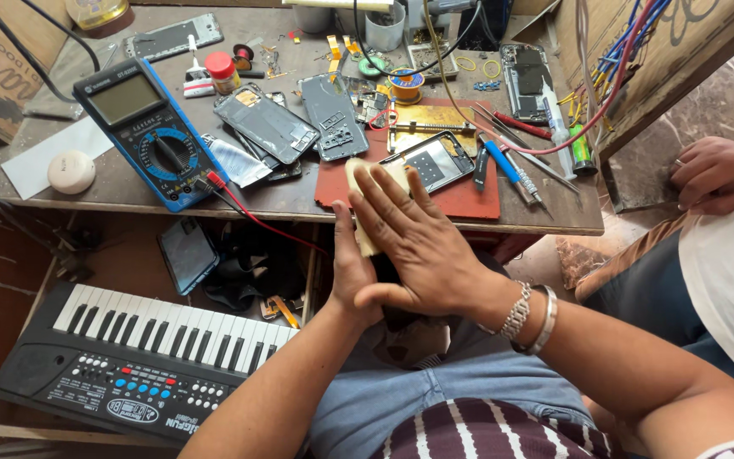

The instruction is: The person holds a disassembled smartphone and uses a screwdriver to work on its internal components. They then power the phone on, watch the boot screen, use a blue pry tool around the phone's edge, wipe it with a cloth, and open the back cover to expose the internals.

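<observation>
Below workbench [299,208] edge: right hand [422,242] flat, rubbing pale cloth [365,174] over something cupped in left hand [352,272]; best with even pressure.

Bright even daylight, soft shadows under workbench [299,208], sharp focus, slight wide-angle bending at edges.

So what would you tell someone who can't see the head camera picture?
The person's right hand presses a pale cloth flat against something dark held in the left hand, over a cluttered workbench. On it lie opened phones and a blue multimeter; a toy keyboard sits below.
</observation>
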{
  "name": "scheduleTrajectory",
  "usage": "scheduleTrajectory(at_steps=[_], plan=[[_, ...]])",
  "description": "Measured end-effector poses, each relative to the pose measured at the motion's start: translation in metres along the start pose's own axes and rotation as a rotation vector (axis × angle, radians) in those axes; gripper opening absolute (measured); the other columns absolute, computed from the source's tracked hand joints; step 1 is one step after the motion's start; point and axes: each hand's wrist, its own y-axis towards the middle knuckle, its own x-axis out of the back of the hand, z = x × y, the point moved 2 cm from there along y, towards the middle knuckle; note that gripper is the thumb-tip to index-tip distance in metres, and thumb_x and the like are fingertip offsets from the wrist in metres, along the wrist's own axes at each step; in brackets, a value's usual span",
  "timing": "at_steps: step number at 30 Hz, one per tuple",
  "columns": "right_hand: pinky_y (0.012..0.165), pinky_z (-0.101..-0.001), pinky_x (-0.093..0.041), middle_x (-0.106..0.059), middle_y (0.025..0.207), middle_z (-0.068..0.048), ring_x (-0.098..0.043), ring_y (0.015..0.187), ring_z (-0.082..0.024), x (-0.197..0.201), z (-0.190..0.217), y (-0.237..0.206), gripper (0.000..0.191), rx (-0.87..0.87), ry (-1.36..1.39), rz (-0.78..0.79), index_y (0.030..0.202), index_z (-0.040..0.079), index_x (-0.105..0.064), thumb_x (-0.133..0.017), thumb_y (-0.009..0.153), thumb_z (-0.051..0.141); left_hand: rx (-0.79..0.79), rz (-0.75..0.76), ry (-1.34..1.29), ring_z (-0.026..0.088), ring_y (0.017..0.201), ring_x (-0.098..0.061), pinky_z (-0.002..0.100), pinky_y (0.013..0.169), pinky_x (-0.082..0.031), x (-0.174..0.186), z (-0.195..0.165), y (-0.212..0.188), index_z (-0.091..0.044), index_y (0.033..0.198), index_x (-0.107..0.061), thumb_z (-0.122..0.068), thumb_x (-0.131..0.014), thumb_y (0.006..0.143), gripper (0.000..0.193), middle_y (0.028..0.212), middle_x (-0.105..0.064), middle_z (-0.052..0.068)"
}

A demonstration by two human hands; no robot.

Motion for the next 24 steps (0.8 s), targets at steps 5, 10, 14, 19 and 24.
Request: scheduleTrajectory(at_steps=[5,10,14,19,24], plan=[[0.13,-0.0522,0.0,-0.018,0.169,-0.027,-0.008,0.161,-0.039,-0.004,0.012,-0.021,0.113,0.062,0.054,0.042,0.16,-0.005,-0.025,-0.035,0.089,0.083,-0.064,0.169,-0.04,0.026,0.14,-0.052,0.042,0.123,-0.035,0.005,-0.008,0.005,-0.003,0.154,-0.043,-0.076,-0.024,0.098,0.094,0.149,-0.055,0.016],[0.129,-0.0527,0.0,-0.019,0.168,-0.028,-0.008,0.159,-0.04,-0.008,0.02,-0.047,0.114,0.07,0.034,0.068,0.16,-0.006,-0.025,-0.038,0.09,0.084,-0.06,0.239,0.016,0.029,0.13,-0.055,0.043,0.118,-0.038,0.008,-0.003,0.005,0.001,0.154,-0.047,-0.085,-0.016,0.097,0.108,0.14,-0.059,0.018],[0.128,-0.0555,0.0,-0.02,0.169,-0.026,-0.009,0.159,-0.04,0.001,0.009,-0.023,0.115,0.08,-0.032,-0.031,0.16,-0.005,-0.025,-0.038,0.089,0.085,-0.082,0.166,0.13,0.026,0.139,-0.052,0.042,0.122,-0.037,0.003,0.002,0.004,-0.002,0.154,-0.043,-0.084,-0.022,0.092,0.104,0.146,-0.057,0.014],[0.129,-0.058,-0.01,-0.049,0.143,-0.02,-0.044,0.138,-0.034,0.022,-0.009,0.004,0.113,0.011,0.023,-0.073,0.158,0.0,-0.033,-0.042,0.084,0.086,-0.018,0.176,0.109,0.024,0.141,-0.05,0.041,0.119,-0.04,-0.001,-0.003,-0.002,-0.007,0.157,-0.036,-0.08,-0.027,0.091,0.099,0.151,-0.052,0.012],[0.104,-0.0486,-0.039,-0.063,0.098,-0.01,-0.06,0.099,-0.033,0.04,-0.041,-0.004,0.086,-0.1,-0.052,-0.107,0.123,0.009,-0.062,-0.048,0.082,0.084,0.076,0.217,0.107,0.026,0.128,-0.059,0.041,0.106,-0.054,0.001,0.002,-0.01,-0.004,0.156,-0.04,-0.079,-0.031,0.094,0.098,0.143,-0.055,0.015]])
